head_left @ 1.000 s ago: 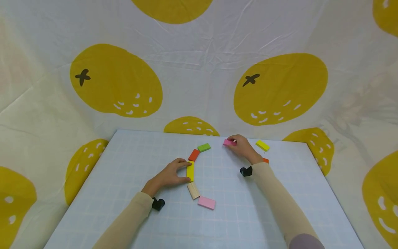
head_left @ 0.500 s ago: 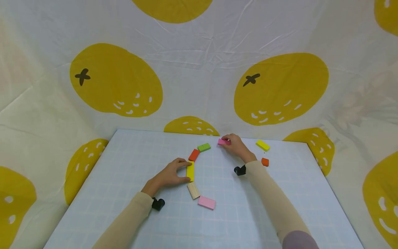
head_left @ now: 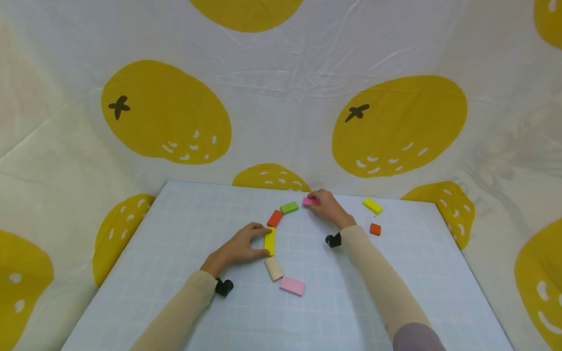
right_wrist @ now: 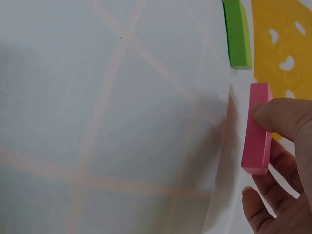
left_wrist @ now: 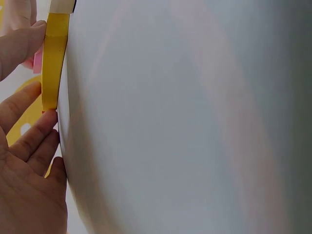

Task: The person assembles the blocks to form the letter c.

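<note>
My left hand (head_left: pixel 239 244) pinches a yellow block (head_left: pixel 270 241) lengthwise, thumb at its near end and fingers at its far end. In the left wrist view the yellow block (left_wrist: pixel 54 61) has the thumb against one end. A dark pink block (right_wrist: pixel 257 129) is gripped between the thumb and fingers of my right hand (head_left: pixel 329 208), just right of a green block (head_left: pixel 289 208). The right wrist view shows a gap between the pink block and the green one (right_wrist: pixel 237 34). A red block (head_left: pixel 275 218) lies between the green and yellow blocks.
Below the yellow block lie a plain wooden block (head_left: pixel 273 268) and a light pink block (head_left: pixel 292 286), continuing the curved row. Another yellow block (head_left: pixel 372 205) and an orange block (head_left: pixel 375 229) lie at the right. A fruit-patterned cloth (head_left: pixel 281 97) hangs behind the table (head_left: pixel 197 209).
My right hand has moved left with the dark pink block, closer to the green block, and its arm no longer covers the orange block. My left hand has stayed on the yellow block.
</note>
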The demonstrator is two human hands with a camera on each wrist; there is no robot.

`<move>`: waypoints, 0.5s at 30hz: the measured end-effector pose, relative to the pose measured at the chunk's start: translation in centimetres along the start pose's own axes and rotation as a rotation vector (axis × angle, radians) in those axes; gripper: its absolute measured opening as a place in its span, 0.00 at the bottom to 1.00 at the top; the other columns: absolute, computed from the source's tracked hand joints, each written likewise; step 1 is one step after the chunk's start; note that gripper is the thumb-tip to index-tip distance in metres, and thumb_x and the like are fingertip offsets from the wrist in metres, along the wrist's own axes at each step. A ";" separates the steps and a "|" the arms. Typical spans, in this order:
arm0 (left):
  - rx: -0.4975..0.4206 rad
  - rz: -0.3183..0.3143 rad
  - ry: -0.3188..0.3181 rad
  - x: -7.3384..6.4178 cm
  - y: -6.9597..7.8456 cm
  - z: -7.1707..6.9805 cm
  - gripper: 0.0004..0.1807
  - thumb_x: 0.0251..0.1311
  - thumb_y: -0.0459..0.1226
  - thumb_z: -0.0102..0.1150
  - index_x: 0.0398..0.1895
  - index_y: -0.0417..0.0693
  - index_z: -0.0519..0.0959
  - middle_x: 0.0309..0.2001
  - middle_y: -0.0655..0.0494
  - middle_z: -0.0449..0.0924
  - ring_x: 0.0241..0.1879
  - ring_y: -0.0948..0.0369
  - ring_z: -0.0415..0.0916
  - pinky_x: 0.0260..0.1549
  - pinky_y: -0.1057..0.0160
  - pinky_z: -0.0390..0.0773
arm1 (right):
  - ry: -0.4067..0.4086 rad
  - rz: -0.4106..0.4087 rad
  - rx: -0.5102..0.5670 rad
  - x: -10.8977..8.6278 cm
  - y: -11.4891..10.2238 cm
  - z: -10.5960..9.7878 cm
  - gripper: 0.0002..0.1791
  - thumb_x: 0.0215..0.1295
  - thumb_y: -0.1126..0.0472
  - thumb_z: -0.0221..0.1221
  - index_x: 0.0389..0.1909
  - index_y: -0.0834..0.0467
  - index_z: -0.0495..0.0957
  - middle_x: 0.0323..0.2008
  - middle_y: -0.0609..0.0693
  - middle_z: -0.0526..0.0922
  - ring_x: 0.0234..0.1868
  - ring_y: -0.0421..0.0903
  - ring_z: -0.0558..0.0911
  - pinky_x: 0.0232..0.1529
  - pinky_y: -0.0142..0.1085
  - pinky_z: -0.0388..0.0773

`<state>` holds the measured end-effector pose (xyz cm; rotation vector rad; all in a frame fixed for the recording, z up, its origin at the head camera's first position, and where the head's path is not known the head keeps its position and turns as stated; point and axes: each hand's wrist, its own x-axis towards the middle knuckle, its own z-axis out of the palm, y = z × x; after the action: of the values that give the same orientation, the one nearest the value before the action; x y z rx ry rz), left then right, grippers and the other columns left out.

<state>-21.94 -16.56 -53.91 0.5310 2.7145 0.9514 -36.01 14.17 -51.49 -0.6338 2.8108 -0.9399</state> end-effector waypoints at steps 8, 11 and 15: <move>0.004 -0.014 -0.011 0.0 0.2 -0.1 0.36 0.60 0.54 0.71 0.72 0.61 0.74 0.71 0.50 0.69 0.68 0.50 0.68 0.69 0.43 0.71 | -0.046 0.014 -0.026 0.6 -0.1 0.8 0.21 0.71 0.60 0.63 0.61 0.64 0.80 0.55 0.62 0.82 0.56 0.57 0.78 0.67 0.49 0.76; 0.007 -0.020 -0.014 0.0 0.2 -0.1 0.36 0.60 0.54 0.71 0.72 0.61 0.74 0.71 0.50 0.68 0.69 0.50 0.68 0.69 0.43 0.71 | -0.053 0.001 -0.042 0.8 -0.2 1.0 0.21 0.71 0.61 0.64 0.61 0.65 0.80 0.54 0.62 0.81 0.55 0.57 0.78 0.66 0.50 0.77; 0.006 -0.022 -0.015 0.0 0.1 -0.1 0.37 0.59 0.54 0.71 0.72 0.61 0.74 0.71 0.50 0.68 0.69 0.50 0.68 0.69 0.43 0.71 | -0.063 -0.004 -0.055 1.0 -0.4 1.2 0.20 0.70 0.62 0.64 0.60 0.65 0.81 0.53 0.62 0.81 0.53 0.56 0.78 0.64 0.49 0.78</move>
<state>-21.94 -16.49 -53.77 0.5070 2.7051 0.9297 -36.45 12.80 -52.15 -0.6632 2.7894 -0.8315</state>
